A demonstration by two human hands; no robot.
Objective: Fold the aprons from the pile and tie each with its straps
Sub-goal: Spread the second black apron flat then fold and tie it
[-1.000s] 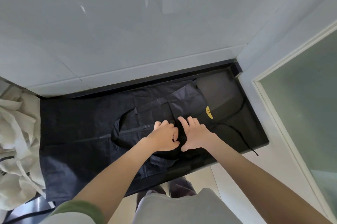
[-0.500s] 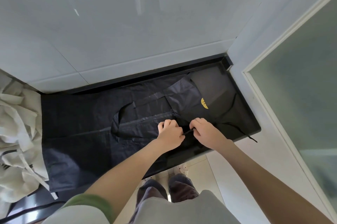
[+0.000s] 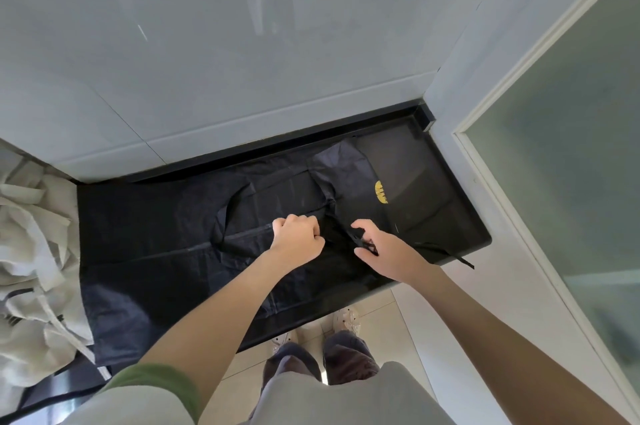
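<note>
A black apron (image 3: 180,237) with a yellow logo (image 3: 381,192) lies spread over a dark counter (image 3: 446,161). My left hand (image 3: 298,239) has its fingers curled on the apron fabric near the middle. My right hand (image 3: 384,249) pinches a black strap (image 3: 360,239) just right of it. The two hands sit a short gap apart. Another strap end (image 3: 460,260) hangs over the counter's front right edge.
A pile of cream aprons (image 3: 31,272) is heaped at the left end of the counter. A grey tiled wall (image 3: 242,61) rises behind. A frosted glass door (image 3: 571,165) stands at right. My feet are on a pale tiled floor (image 3: 377,307) below.
Both hands went from lying flat on the apron to curling on it. The right hand took up the strap and has drawn a little to the right, away from the left hand.
</note>
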